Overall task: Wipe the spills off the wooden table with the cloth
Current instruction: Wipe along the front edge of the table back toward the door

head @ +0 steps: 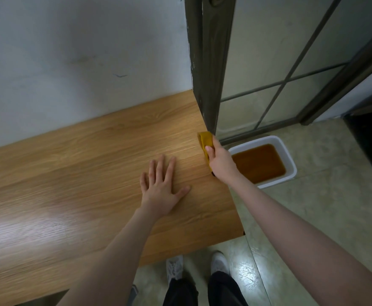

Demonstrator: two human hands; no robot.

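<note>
The wooden table (pixel 81 173) fills the left and middle of the head view, its surface light oak with a glossy patch at the left. I see no distinct spill on it. My left hand (pixel 162 184) lies flat on the table near its right end, fingers spread. My right hand (pixel 219 161) grips a yellow cloth (pixel 206 141) at the table's right edge. The cloth hangs folded against that edge, its upper end sticking up above my thumb.
A white tub (pixel 291 164) of brown liquid stands on the floor just right of the table. A dark door frame (pixel 207 62) rises at the table's far right corner. A black bin (pixel 370 138) is at the far right. My feet (pixel 198 266) stand below the table's front edge.
</note>
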